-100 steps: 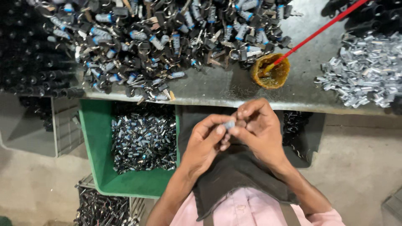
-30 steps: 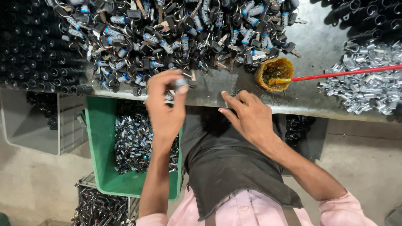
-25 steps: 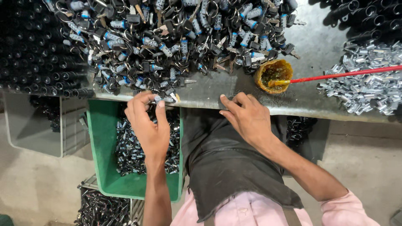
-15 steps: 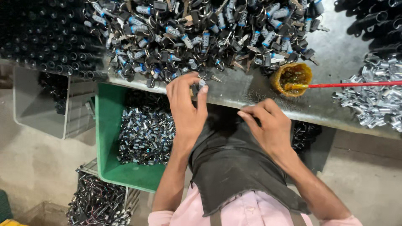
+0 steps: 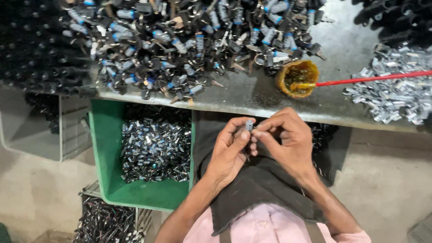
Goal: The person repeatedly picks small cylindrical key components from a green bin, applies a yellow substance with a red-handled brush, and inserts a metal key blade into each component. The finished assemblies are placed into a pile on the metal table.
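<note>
Both hands meet over my lap, just below the metal table's front edge point(image 5: 252, 105). My left hand point(image 5: 230, 150) pinches a small silvery cylinder part point(image 5: 249, 125) between thumb and fingers. The fingertips of my right hand point(image 5: 288, 141) touch the same part from the right. A dark apron point(image 5: 265, 189) covers my lap beneath them. On the table above lies a big heap of small lock parts with keys point(image 5: 180, 40), black, silver and blue.
A small yellow-brown pot of grease point(image 5: 298, 77) with a red stick point(image 5: 373, 78) stands near the table edge. Silvery metal pieces point(image 5: 396, 92) lie at right. A green bin point(image 5: 105, 148) of shiny parts sits below left, a wire crate point(image 5: 108, 220) under it. Black cylinders point(image 5: 31, 54) fill the left.
My left hand took a part from the heap at the table edge and came back down to my lap. My right hand rose to meet it on the part.
</note>
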